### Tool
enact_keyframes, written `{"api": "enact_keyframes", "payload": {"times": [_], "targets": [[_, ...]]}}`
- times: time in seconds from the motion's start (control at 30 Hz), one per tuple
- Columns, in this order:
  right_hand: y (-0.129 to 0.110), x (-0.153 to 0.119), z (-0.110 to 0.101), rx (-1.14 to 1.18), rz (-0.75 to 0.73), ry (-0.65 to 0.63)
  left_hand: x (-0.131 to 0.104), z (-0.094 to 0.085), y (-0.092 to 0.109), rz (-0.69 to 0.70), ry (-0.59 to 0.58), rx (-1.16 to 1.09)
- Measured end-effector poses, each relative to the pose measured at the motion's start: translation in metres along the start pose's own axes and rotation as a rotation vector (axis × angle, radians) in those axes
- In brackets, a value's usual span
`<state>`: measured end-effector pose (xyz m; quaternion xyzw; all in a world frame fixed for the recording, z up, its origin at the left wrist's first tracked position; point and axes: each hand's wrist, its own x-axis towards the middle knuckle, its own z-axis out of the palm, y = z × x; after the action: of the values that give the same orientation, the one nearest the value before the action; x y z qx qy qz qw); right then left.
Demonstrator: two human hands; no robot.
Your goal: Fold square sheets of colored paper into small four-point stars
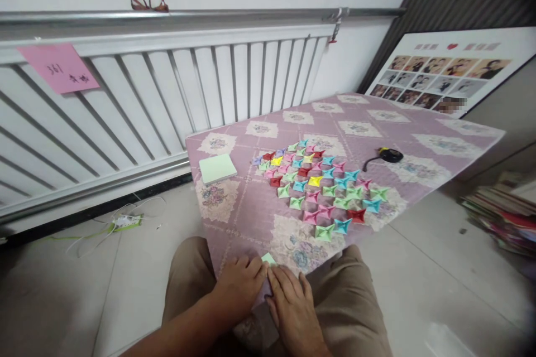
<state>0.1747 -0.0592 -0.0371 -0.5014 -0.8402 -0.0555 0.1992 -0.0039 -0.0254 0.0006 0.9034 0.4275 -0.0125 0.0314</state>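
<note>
A small pale green paper (268,259) lies at the near edge of the table, mostly covered by my fingers. My left hand (240,284) is closed, its curled fingertips pressing on the left side of the paper. From the right, my right hand (293,304) presses the same paper, its fingers close together. The fingertips of both hands nearly meet at its near end. Beyond them, several folded paper pieces (315,181) in green, pink, blue, red and yellow stand in slanting rows. A stack of pale green paper sheets (218,168) rests at the table's left.
The patterned pink tablecloth (255,212) covers the table. A black cord-like object (391,155) lies at the right. Behind are a white radiator (218,78), glasses (149,3) on a pipe, and a photo board (444,75). Stacked papers (502,212) sit at the far right.
</note>
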Motion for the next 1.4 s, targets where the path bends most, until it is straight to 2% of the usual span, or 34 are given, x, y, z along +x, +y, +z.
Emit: {"api": "enact_keyframes", "payload": {"times": [0.3, 0.43, 0.57, 0.83, 0.97, 1.13, 1.27, 1.4], "targets": [[0.002, -0.010, 0.008, 0.005, 0.000, -0.037, -0.010, 0.013, 0.003, -0.176, 0.062, -0.004], [0.005, -0.009, 0.013, 0.014, 0.000, -0.019, -0.005, 0.007, 0.002, -0.171, 0.007, -0.010], [0.007, -0.002, 0.006, 0.049, 0.008, -0.004, 0.000, 0.004, -0.002, -0.155, -0.031, -0.028], [0.010, 0.024, -0.020, 0.223, 0.176, -0.136, 0.007, -0.008, -0.008, -0.201, -0.017, -0.282], [0.014, 0.038, -0.022, 0.290, 0.213, -0.173, 0.012, -0.014, -0.010, -0.239, -0.021, -0.334], [0.014, 0.043, -0.020, 0.251, 0.197, -0.149, 0.015, -0.017, -0.010, -0.261, -0.046, -0.299], [0.013, 0.040, -0.017, 0.245, 0.157, -0.077, 0.015, -0.013, -0.012, -0.233, -0.049, -0.256], [0.012, 0.039, -0.016, 0.249, 0.163, -0.071, 0.017, -0.006, -0.014, -0.103, 0.000, -0.207]]}}
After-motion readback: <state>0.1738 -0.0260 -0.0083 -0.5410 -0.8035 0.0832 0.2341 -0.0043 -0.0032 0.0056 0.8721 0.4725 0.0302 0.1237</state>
